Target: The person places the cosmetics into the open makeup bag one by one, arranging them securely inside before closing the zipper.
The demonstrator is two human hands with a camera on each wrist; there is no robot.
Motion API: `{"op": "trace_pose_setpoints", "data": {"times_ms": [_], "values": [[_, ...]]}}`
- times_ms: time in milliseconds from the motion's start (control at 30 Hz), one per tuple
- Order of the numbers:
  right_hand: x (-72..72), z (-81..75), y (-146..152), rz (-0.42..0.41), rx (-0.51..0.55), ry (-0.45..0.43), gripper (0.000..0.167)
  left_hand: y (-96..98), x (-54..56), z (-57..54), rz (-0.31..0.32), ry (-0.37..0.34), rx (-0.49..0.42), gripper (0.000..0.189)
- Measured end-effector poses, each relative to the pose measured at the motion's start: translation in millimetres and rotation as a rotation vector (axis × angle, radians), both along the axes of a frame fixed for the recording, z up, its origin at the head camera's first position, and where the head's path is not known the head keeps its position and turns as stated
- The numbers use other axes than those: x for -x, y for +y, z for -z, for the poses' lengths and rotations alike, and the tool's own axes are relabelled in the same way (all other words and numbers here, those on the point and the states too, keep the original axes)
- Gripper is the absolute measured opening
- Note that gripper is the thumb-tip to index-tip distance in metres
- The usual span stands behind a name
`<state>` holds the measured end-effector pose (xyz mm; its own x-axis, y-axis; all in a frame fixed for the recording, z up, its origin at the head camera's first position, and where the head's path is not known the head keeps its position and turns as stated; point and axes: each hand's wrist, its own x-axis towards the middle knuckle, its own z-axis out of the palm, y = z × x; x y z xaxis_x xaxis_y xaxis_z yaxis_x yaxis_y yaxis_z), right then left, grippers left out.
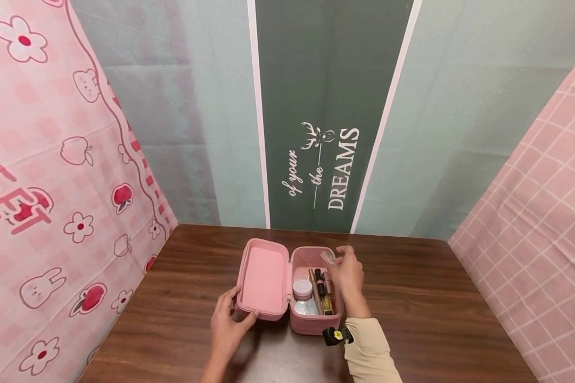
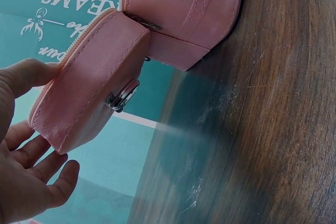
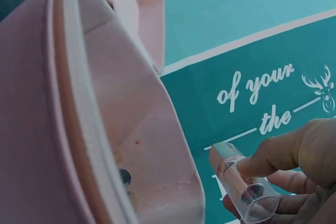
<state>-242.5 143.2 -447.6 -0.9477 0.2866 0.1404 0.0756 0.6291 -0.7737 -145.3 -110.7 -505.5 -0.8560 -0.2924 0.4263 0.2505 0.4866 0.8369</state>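
Note:
A pink zip-up cosmetic case [image 1: 313, 325] stands open on the table, its lid [image 1: 265, 277] folded out to the left. My left hand [image 1: 226, 324] holds the lid at its outer end; in the left wrist view the thumb lies on the zipper edge and fingers are below. Over the case's right back corner, my right hand [image 1: 348, 272] pinches a small clear cylindrical tube [image 3: 244, 184] with something pinkish inside. Within the case are a round white-lidded jar [image 1: 302, 289], a second pale container [image 1: 305, 307] and several slim makeup tubes [image 1: 321, 283].
The case sits near the middle of a dark wood table [image 1: 421, 314]. A grey-green cloth [image 1: 335, 64] with white lettering hangs behind. Pink patterned cloths [image 1: 76, 213] line the left and right sides. A black strap [image 1: 337, 335] is around the right wrist.

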Motion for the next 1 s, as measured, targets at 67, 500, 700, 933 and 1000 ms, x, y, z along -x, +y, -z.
{"op": "trace_pose_setpoints", "data": {"times_ms": [67,500,700,933,1000], "values": [[0.9,0.2,-3.3,0.005,-0.019,-0.01,0.043,-0.3,0.3,-0.1,0.0,-0.001,-0.004,0.068],[8.9,7.2,-14.8,-0.01,-0.098,-0.053,0.04,-1.8,0.8,3.1,0.007,0.025,0.04,0.066],[10.8,10.9,-16.4,-0.031,-0.095,-0.059,0.04,-1.0,0.1,3.0,0.003,0.008,0.025,0.067],[12.8,10.5,-18.3,-0.001,-0.056,-0.04,0.036,-1.0,0.7,1.5,0.002,-0.003,0.017,0.068],[13.7,9.7,-18.8,0.02,-0.029,-0.025,0.034,-1.5,1.1,1.5,0.005,-0.001,0.021,0.067]]}}
